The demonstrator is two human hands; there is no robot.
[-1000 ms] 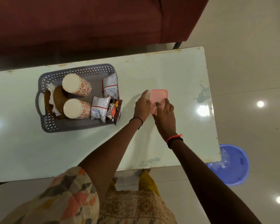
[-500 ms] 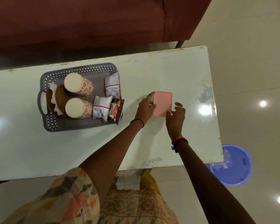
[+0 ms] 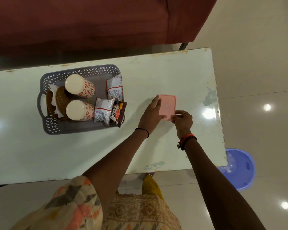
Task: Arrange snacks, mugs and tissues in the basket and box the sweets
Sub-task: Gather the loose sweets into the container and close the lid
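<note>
A pink lidded box [image 3: 168, 106] lies on the white table [image 3: 181, 75], right of centre. My left hand [image 3: 152, 114] lies against its left side, fingers along the edge and thumb on the near part of the lid. My right hand [image 3: 182, 120] pinches the box's near right corner. The grey basket [image 3: 60, 130] on the left holds two white mugs with red flowers [image 3: 79, 86] [image 3: 79, 110], several snack packets [image 3: 114, 87] [image 3: 117, 113], and brown woven coasters with white tissue [image 3: 59, 101]. The box's contents are hidden by the lid.
A dark red sofa [image 3: 93, 22] runs along the table's far side. A blue plastic tub [image 3: 239, 168] stands on the tiled floor by the table's near right corner. The table's right edge is a hand's width beyond the box.
The pink box has shifted slightly to the right. My right hand came off the lid's top and moved to its near right corner. My left hand stayed on the left side.
</note>
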